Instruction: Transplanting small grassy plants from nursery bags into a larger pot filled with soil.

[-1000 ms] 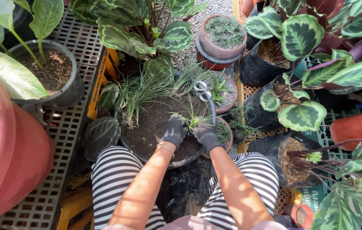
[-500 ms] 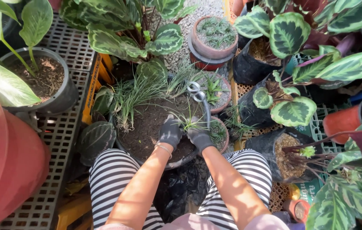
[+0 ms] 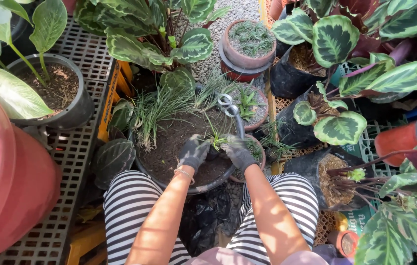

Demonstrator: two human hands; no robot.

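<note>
Both gloved hands press into the soil of the wide black pot (image 3: 169, 169) between the knees. The left hand (image 3: 194, 153) and right hand (image 3: 237, 151) have their fingers clenched round a small grass tuft (image 3: 215, 141). Scissors (image 3: 228, 104) rest on the pot's far rim.

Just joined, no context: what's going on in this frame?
A seated person in striped trousers works over a wide dark pot of soil between their knees. Both hands wear dark gloves: the left hand and right hand press into the soil on either side of a small grassy plantlet. A clump of the same grass stands at the pot's far side. Scissors rest on the far rim. Potted leafy plants surround them.
</note>
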